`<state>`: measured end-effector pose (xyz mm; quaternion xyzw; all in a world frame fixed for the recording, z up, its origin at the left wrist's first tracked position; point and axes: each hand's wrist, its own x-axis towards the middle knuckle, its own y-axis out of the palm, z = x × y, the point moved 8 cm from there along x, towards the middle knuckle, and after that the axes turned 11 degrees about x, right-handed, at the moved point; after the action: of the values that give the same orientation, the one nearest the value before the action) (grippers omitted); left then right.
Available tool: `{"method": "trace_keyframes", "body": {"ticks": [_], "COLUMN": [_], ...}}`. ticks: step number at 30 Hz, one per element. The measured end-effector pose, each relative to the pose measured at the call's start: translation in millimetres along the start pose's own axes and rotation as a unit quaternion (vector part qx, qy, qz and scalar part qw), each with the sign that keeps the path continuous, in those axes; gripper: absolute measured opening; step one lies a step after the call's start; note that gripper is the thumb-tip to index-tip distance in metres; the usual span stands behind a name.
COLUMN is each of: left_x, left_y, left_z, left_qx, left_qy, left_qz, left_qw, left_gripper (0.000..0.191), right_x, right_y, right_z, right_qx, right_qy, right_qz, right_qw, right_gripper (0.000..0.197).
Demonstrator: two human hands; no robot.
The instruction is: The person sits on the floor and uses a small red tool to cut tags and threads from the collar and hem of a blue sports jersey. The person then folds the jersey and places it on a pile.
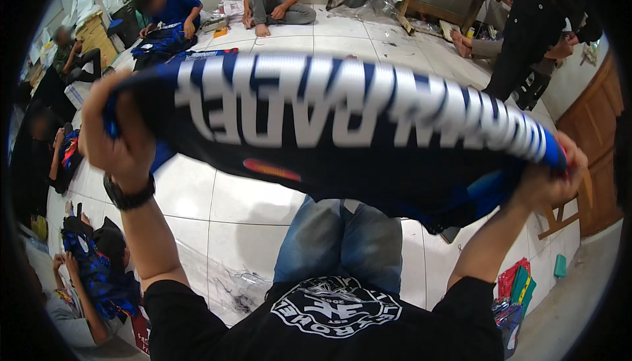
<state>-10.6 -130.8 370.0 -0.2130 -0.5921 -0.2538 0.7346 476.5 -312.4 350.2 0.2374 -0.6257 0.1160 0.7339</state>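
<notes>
A dark navy and blue fabric garment [345, 163], with large white lettering and a small red-orange patch, is stretched sideways between my two raised hands. My left hand [116, 129], with a black watch on the wrist, grips its left end. The right end is bunched in my right hand [558, 168]. Motion blurs the cloth and hands, and folds hide some of the fingers. Below the garment are my legs in blue jeans [338, 247], on the white tiled floor.
Several people sit around the room, some with similar blue garments [103, 272]. Someone in black stands at the upper right near a wooden shelf [439, 8]. Clear plastic with dark threads [237, 282] lies beside my legs. Folded colored garments [513, 287] lie at the lower right, near a wooden door [592, 148].
</notes>
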Motion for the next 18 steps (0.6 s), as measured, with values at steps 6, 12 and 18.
{"method": "trace_keyframes", "body": {"ticks": [6,12,18], "left_x": [-42.8,-116.7,-280.1], "left_y": [30.4,180.5,245.5], "left_z": [3.1,9.8,-85.2], "left_qx": [-0.056,-0.043,-0.225], "left_qy": [-0.046,-0.034,-0.164], "left_qz": [0.022,0.160,0.428], "left_qw": [0.997,0.986,0.860], "left_gripper": [0.015,0.019,0.056], "right_x": [-16.4,-111.4,-272.6], "right_y": [-38.7,62.0,66.3], "right_z": [-19.2,-140.9,-192.1], "right_qx": [0.010,-0.182,-0.210], "right_qy": [0.118,0.136,0.374], "right_qz": [0.093,0.236,0.407], "right_qw": [0.989,0.945,0.807], "right_gripper": [0.006,0.016,0.040]}}
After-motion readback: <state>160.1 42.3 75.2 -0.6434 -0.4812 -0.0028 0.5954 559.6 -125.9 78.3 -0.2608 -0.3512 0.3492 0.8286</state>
